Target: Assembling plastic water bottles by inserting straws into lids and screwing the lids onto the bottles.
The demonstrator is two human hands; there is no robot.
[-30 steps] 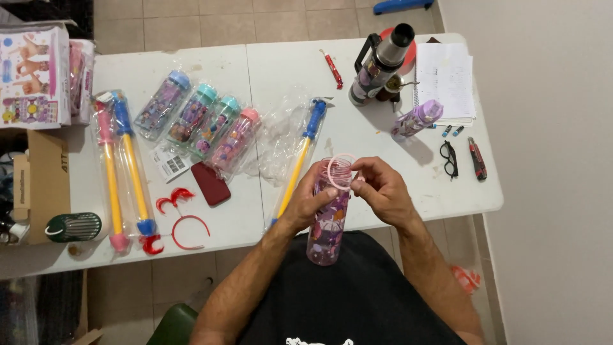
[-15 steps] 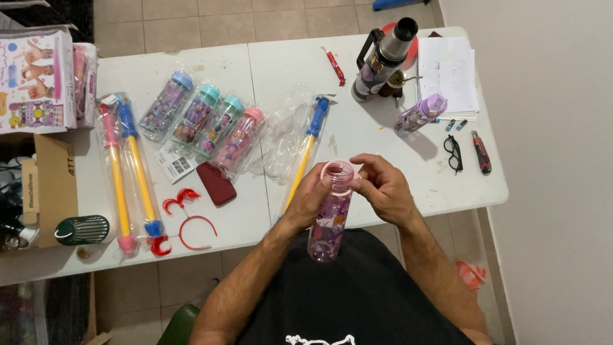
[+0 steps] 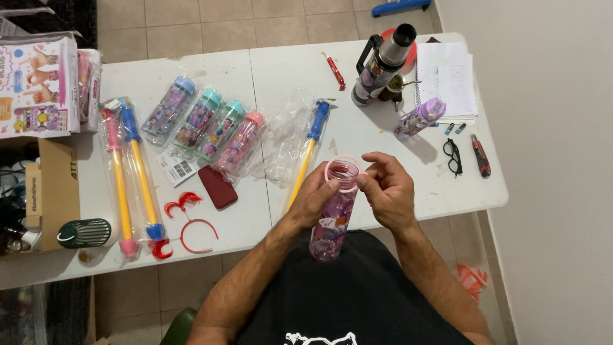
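Observation:
My left hand (image 3: pixel 317 195) grips a clear pink bottle with printed figures (image 3: pixel 332 223), held upright over my lap at the table's front edge. The bottle's mouth is open and a pink ring (image 3: pixel 343 170) sits at its rim. My right hand (image 3: pixel 385 186) rests its fingertips on that ring at the bottle's right side. A blue and yellow tube toy (image 3: pixel 308 150) lies on crumpled clear wrap (image 3: pixel 284 144) just beyond my left hand.
Several wrapped bottles (image 3: pixel 204 124) lie in a row on the white table (image 3: pixel 287 70), with two long tube toys (image 3: pixel 131 172), a red phone (image 3: pixel 218 186), a red headband (image 3: pixel 191 233), a thermos (image 3: pixel 383 61), a purple bottle (image 3: pixel 418 118), a notepad (image 3: pixel 447 76), glasses (image 3: pixel 453 156) and boxes (image 3: pixel 38 86).
The bottle has come a little lower and nearer to me. My right hand's fingers shifted along the pink ring at its mouth.

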